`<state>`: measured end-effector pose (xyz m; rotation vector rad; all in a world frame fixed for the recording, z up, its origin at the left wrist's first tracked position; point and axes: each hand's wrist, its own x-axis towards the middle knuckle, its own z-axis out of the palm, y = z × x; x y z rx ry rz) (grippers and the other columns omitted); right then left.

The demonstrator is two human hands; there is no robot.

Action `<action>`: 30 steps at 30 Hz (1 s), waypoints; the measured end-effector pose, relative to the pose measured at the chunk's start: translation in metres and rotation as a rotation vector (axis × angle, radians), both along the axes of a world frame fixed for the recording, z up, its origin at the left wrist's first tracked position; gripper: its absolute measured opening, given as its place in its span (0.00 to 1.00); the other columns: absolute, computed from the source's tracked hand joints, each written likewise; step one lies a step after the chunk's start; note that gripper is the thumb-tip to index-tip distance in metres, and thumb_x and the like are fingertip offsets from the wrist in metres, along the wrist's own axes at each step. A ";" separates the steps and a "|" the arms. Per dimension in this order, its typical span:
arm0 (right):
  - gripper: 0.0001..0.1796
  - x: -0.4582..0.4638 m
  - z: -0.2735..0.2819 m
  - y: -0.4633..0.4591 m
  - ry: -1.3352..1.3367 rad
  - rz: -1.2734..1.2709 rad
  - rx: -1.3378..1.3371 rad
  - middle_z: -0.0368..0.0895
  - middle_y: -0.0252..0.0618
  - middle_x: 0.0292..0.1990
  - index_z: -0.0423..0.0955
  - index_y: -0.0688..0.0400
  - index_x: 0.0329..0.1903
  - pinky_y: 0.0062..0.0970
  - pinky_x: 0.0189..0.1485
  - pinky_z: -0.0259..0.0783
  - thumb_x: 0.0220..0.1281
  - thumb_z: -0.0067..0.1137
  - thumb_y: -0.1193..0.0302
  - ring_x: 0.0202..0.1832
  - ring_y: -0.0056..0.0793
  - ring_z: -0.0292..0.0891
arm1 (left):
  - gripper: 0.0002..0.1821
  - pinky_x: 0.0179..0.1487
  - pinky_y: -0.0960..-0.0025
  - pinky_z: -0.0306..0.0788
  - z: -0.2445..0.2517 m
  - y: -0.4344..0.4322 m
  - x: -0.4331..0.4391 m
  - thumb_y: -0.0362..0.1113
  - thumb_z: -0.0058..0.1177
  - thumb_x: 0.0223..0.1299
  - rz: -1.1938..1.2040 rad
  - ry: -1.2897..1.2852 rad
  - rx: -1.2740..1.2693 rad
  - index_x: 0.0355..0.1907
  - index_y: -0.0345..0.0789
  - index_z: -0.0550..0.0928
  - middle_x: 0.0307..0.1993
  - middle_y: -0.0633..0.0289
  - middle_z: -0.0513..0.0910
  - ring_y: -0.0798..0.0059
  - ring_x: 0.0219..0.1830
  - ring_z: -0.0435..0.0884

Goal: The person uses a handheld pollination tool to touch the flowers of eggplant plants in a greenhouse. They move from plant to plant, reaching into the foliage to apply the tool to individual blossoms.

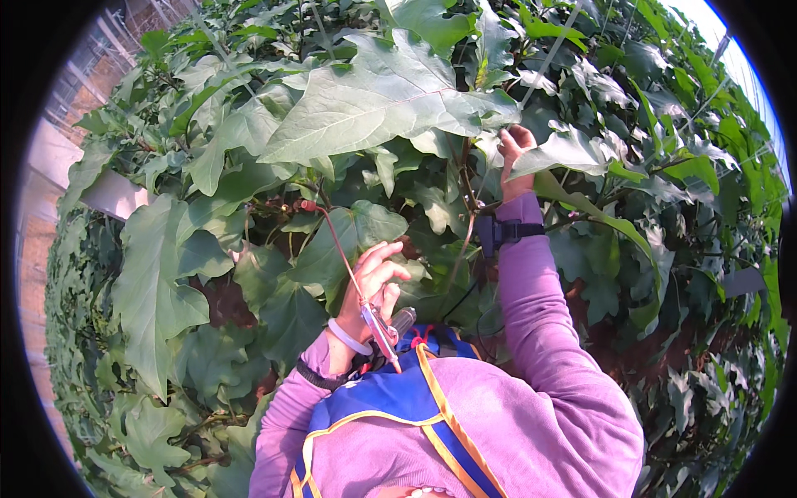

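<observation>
My left hand [372, 283] is low in the middle, its fingers loosely curled around a thin red wand tool [340, 252]. The tool's red and silver handle [381, 333] lies by the wrist. Its reddish tip [307, 205] points up and left among eggplant leaves, with small stems close by. Higher on the right, my right hand [518, 155] reaches into the foliage, fingertips bent at the edge of a large lobed leaf [386, 103]. That leaf and another leaf [563, 154] border the hand, so what its fingers pinch is hidden. A branching stem [466, 174] stands left of it.
Dense eggplant foliage [159, 286] surrounds both arms. Support strings [551, 53] run upward through the plants. A pale board [115, 194] juts out at left. A dark cable [461, 302] hangs by the blue apron [373, 395]. A strap with a dark box [489, 236] circles the right wrist.
</observation>
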<state>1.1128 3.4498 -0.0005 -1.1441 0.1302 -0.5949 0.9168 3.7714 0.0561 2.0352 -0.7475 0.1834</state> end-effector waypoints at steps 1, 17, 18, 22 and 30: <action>0.17 0.010 0.008 -0.007 -0.052 0.136 0.001 0.78 0.32 0.45 0.72 0.57 0.53 0.20 0.39 0.70 0.62 0.63 0.74 0.39 0.21 0.75 | 0.24 0.67 0.48 0.63 0.000 0.000 0.000 0.55 0.45 0.68 0.015 0.001 -0.005 0.37 0.34 0.83 0.60 0.46 0.77 0.42 0.66 0.70; 0.28 0.050 0.050 0.027 -0.102 0.144 -0.617 0.82 0.41 0.50 0.68 0.63 0.60 0.31 0.55 0.72 0.58 0.69 0.74 0.49 0.32 0.79 | 0.19 0.67 0.51 0.64 -0.003 -0.006 -0.002 0.50 0.47 0.68 0.090 -0.042 0.003 0.38 0.36 0.82 0.59 0.49 0.77 0.45 0.65 0.71; 0.25 0.049 0.048 0.024 -0.088 0.089 -0.658 0.83 0.42 0.49 0.68 0.65 0.59 0.31 0.54 0.72 0.60 0.66 0.73 0.48 0.32 0.79 | 0.19 0.67 0.51 0.64 -0.003 -0.007 -0.001 0.50 0.47 0.68 0.080 -0.044 0.000 0.38 0.36 0.82 0.59 0.49 0.77 0.45 0.65 0.71; 0.15 0.055 0.035 0.007 -0.117 -0.204 -0.277 0.82 0.38 0.35 0.70 0.63 0.50 0.24 0.32 0.74 0.67 0.59 0.68 0.29 0.22 0.77 | 0.17 0.67 0.52 0.64 -0.003 -0.007 0.000 0.49 0.47 0.67 0.043 -0.046 -0.020 0.38 0.36 0.82 0.59 0.49 0.77 0.45 0.65 0.71; 0.15 0.003 0.038 -0.051 -0.173 -0.514 0.441 0.75 0.28 0.31 0.75 0.54 0.40 0.22 0.35 0.66 0.73 0.53 0.56 0.30 0.19 0.69 | 0.21 0.68 0.49 0.62 -0.005 0.003 0.001 0.51 0.45 0.66 -0.002 -0.030 -0.001 0.38 0.34 0.82 0.60 0.47 0.78 0.44 0.65 0.71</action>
